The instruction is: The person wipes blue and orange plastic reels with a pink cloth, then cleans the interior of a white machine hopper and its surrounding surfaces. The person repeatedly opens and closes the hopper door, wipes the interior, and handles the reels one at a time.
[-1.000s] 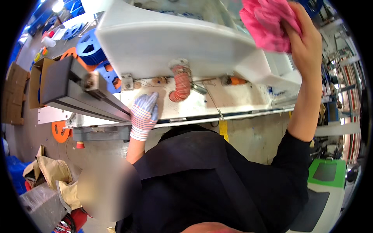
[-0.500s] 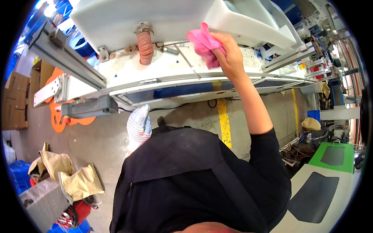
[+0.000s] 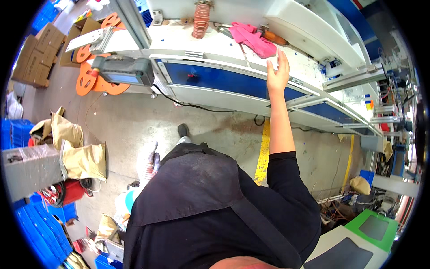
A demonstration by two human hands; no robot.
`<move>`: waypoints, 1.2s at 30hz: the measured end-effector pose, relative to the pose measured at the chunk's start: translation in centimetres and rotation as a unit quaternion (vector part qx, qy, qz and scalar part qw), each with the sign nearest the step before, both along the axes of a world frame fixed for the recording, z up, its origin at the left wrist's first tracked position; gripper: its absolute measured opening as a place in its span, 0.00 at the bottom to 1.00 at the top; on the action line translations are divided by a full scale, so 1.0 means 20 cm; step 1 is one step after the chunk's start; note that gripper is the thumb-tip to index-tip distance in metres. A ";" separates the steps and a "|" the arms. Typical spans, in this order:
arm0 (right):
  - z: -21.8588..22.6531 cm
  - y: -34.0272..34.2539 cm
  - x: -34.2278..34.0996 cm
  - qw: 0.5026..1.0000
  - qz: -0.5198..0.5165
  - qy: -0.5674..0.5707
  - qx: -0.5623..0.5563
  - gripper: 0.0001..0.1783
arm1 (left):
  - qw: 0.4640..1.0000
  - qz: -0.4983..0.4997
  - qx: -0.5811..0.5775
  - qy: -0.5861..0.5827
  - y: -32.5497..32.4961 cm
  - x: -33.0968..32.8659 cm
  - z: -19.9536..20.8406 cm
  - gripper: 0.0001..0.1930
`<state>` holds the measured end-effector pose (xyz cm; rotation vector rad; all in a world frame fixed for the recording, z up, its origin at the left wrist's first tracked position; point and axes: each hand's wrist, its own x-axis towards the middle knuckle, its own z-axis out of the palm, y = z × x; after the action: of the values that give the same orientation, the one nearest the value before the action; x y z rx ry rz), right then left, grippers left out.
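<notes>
Cloth, pink, lies crumpled on the white ledge, upper part of my frame, right of centre. Orange-handled tool sits just beside it, to its right. Ribbed red hose meets the same ledge at top centre.

Right hand: bare, fingers well spread, nothing gripped, fingertips just beside the cloth's lower right end.

Left hand: striped glove, low, left of centre, next to the dark apron. Fingers point up the frame. Glove's washed out and partly covered from where I sit, so I can't tell how far open it is or whether it has hold of anything.

Text check: brown cartons, upper left, carry dark printing on their sides, too small to read. Blue panel below the ledge shows a small red mark toward its left end, illegible. Grey control box, left of that panel, has a pale bluish screen, contents unreadable on my feed.
</notes>
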<state>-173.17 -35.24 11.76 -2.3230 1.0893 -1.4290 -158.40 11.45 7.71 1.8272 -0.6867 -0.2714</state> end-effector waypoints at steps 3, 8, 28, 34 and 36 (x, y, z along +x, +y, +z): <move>0.04 0.02 0.15 0.994 0.011 0.104 -0.039 0.28 | 0.980 -0.043 0.041 -0.190 0.04 0.02 0.07 0.19; -0.01 -0.30 0.25 0.991 -0.036 0.115 -0.062 0.12 | 0.919 -0.135 0.103 -0.356 0.02 0.16 0.24 0.24; 0.29 1.64 1.50 0.674 0.457 -0.161 0.558 0.17 | 0.958 -0.035 -0.202 0.200 0.50 1.16 0.21 0.29; 0.02 2.28 1.88 0.301 0.473 -0.156 0.813 0.26 | 0.716 0.017 -0.485 0.502 0.40 1.47 0.02 0.24; -0.07 2.33 1.90 0.340 0.517 -0.102 0.779 0.29 | 0.660 0.054 -0.499 0.559 0.44 1.50 -0.07 0.21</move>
<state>-135.11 11.37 10.29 -0.6727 0.1749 0.1941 -128.30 20.26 6.25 0.3811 0.2092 -0.6855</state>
